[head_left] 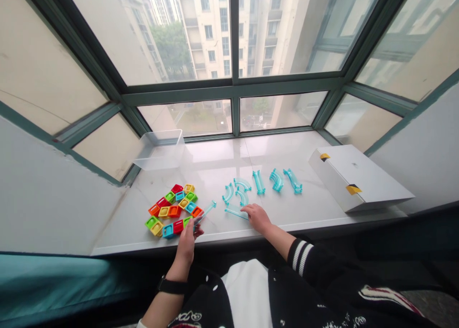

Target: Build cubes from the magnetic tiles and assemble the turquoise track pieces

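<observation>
My left hand (188, 234) is closed on a straight translucent blue track piece (207, 210), which slants up and to the right beside the coloured blocks. Several hollow blocks (174, 211) in red, yellow, green, blue and orange lie just left of and beyond that hand. My right hand (256, 217) has its fingertips at the right end of another straight blue track piece (234, 213) on the sill; whether they grip it or only touch it, I cannot tell. Beyond it lie curved track pieces (242, 184), a straight piece (258, 182), stacked curves (276, 180) and more straight pieces (293, 181).
A clear plastic bin (161, 151) stands at the back left of the white sill (222, 158). At the right is a white box (362, 175) with yellow-and-black tabs. Window frames (233, 92) border the back, and the sill's front edge runs near my body.
</observation>
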`<state>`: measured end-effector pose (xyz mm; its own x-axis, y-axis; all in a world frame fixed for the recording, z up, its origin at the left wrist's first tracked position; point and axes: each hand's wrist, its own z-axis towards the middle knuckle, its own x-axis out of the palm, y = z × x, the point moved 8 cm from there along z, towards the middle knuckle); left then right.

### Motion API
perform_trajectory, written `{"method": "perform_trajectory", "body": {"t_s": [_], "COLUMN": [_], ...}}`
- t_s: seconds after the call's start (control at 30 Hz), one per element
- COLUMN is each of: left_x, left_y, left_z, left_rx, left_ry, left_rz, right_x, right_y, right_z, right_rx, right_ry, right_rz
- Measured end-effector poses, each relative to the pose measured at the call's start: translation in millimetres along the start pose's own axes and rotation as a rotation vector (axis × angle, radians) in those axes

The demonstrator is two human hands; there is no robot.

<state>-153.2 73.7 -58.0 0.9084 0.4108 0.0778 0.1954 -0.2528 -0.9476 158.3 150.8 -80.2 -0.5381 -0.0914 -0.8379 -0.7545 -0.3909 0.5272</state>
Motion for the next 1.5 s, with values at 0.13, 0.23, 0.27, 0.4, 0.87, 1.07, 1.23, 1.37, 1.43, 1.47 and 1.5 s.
{"method": "perform_trajectory", "body": {"t_s": [0.13, 0.23, 0.27, 0.4, 0.87, 1.07, 1.23, 1.37, 1.43, 1.47, 1.5], "left_x": [24.2, 33.0, 34.4, 38.8, 163.4, 190.7, 208.2, 220.6, 226.0, 228.7, 231.4], "left_y": [3.7, 4.0, 4.1, 6.1, -31.9, -48.6, -45.1, -40.7, -39.2, -38.6, -38.3], "left_z": [-10.4, -14.0, -14.0, -9.5, -31.7, -45.5, -55.6, -59.7, -58.3, -56.9, -55.0], "left_rx": [-0.060, -0.081, -0.078, -0.043, 0.322, 0.418, 0.440, 0.417, 0.391, 0.380, 0.372], "left_ry": [0.117, 0.148, 0.152, 0.152, 0.537, 0.644, 0.726, 0.796, 0.817, 0.825, 0.833], "left_rz": [-0.097, -0.106, -0.098, -0.013, 0.364, 0.476, 0.522, 0.530, 0.520, 0.510, 0.497], "right_x": [1.9, -7.0, -12.5, -37.8, -74.9, -98.0, -108.6, -118.3, -123.0, -124.8, -126.0], "right_y": [12.8, 16.1, 16.5, 24.6, 71.0, 63.9, 50.8, 34.5, 25.4, 20.7, 15.9], "right_z": [16.1, 20.0, 18.9, 3.2, -35.0, -35.8, -36.3, -33.4, -30.6, -29.0, -27.3], "right_rx": [-0.043, -0.034, -0.025, -0.048, -0.114, -0.117, -0.107, -0.064, -0.031, -0.015, -0.002], "right_ry": [0.046, 0.005, -0.026, -0.123, -0.134, -0.239, -0.349, -0.397, -0.398, -0.393, -0.386], "right_rz": [-0.083, -0.089, -0.070, 0.161, 0.520, 0.462, 0.340, 0.250, 0.215, 0.201, 0.187]}}
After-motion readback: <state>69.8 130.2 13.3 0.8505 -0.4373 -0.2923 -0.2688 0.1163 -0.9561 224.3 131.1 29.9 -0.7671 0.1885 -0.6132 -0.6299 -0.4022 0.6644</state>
